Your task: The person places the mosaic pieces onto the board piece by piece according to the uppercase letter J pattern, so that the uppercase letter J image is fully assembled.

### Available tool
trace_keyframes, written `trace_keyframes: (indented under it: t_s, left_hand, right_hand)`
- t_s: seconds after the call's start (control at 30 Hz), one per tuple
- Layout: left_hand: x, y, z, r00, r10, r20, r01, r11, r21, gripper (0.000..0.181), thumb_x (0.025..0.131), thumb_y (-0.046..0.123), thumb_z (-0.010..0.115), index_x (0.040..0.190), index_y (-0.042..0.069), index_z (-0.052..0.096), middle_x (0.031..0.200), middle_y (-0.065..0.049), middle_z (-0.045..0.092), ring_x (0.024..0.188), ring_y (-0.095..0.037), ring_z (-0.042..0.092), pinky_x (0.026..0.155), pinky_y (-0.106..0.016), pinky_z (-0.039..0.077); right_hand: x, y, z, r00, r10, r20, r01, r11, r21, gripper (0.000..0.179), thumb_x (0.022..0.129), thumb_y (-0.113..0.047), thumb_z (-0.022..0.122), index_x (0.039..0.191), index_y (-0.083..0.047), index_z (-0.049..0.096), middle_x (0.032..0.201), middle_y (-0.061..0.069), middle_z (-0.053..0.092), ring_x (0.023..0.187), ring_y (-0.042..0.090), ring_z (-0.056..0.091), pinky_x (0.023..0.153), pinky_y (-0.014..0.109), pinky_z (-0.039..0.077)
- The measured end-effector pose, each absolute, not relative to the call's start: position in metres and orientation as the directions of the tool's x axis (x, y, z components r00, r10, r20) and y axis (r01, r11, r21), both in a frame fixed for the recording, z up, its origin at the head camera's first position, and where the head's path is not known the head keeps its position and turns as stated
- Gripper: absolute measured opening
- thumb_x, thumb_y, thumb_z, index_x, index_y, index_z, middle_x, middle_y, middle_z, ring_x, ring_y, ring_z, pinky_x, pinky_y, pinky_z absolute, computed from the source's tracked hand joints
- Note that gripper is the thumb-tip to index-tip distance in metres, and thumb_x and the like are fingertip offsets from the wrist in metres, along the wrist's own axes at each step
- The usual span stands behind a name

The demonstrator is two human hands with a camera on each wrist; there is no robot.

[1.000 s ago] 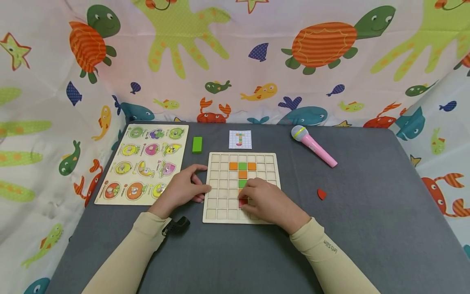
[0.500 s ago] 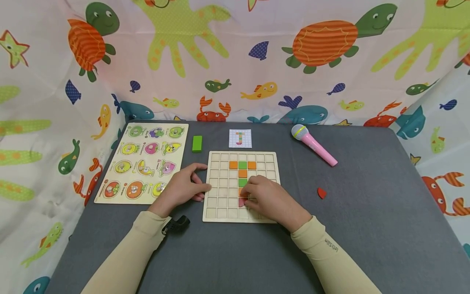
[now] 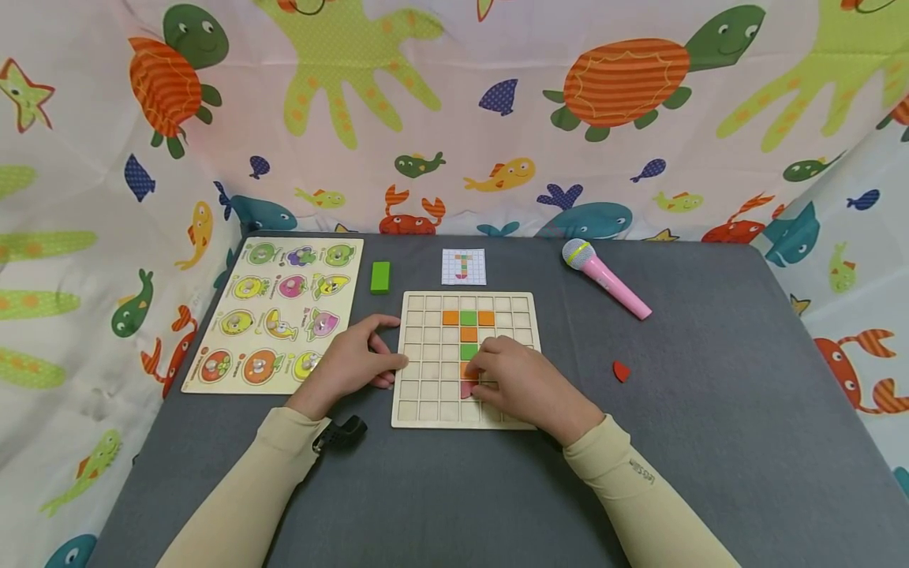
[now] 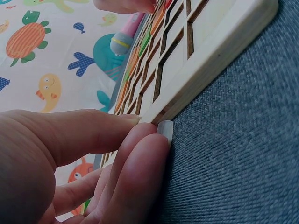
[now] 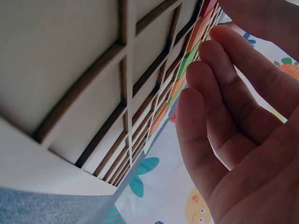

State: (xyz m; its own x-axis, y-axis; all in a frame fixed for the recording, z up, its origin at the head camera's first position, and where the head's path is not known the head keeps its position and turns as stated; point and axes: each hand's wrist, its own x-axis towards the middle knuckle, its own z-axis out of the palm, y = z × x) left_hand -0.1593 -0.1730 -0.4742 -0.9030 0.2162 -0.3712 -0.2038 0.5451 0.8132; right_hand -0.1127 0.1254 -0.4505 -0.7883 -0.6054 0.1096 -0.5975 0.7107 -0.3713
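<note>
A wooden grid board (image 3: 419, 412) lies mid-table, with orange and green square tiles (image 3: 469, 353) forming a T-like column. At the column's lower end sits a red tile (image 3: 466, 390), partly covered by my right hand (image 3: 521, 386). That hand's thumb and fingertips are at the tile and the orange square above it; in the right wrist view its fingers (image 5: 194, 107) are loosely bent, with a gap from the thumb. My left hand (image 3: 353, 359) pinches the board's left edge, thumb on top and fingers (image 4: 140, 172) against the side. Another red quarter-round tile (image 3: 621, 371) lies right of the board.
Behind the board lies a small pattern card (image 3: 464, 267), with a green block (image 3: 380, 278) to its left. A fruit puzzle board (image 3: 234, 347) lies at the left. A pink toy microphone (image 3: 607, 280) rests at the back right. Patterned cloth (image 3: 454, 118) surrounds the table.
My right fingers have shifted slightly right, uncovering more of the red tile at the column's lower end. The left hand stays on the board's edge.
</note>
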Motion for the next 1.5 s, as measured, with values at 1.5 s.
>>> trace_keyframes:
  t_s: [1.5]
  left_hand:
    - [-0.159, -0.172, -0.476, -0.903, 0.199, -0.380, -0.224, 0.537, 0.814, 0.069, 0.091, 0.025, 0.089, 0.151, 0.021, 0.055, 0.099, -0.014, 0.067, 0.069, -0.020, 0.077, 0.066, -0.034, 0.067]
  right_hand:
    - [-0.084, 0.325, -0.454, -0.983, -0.179, -0.044, -0.156, 0.933, -0.325, 0.031, 0.090, -0.030, 0.088, 0.112, -0.010, 0.081, 0.106, 0.008, 0.072, 0.097, 0.026, 0.067, 0.085, 0.054, 0.060]
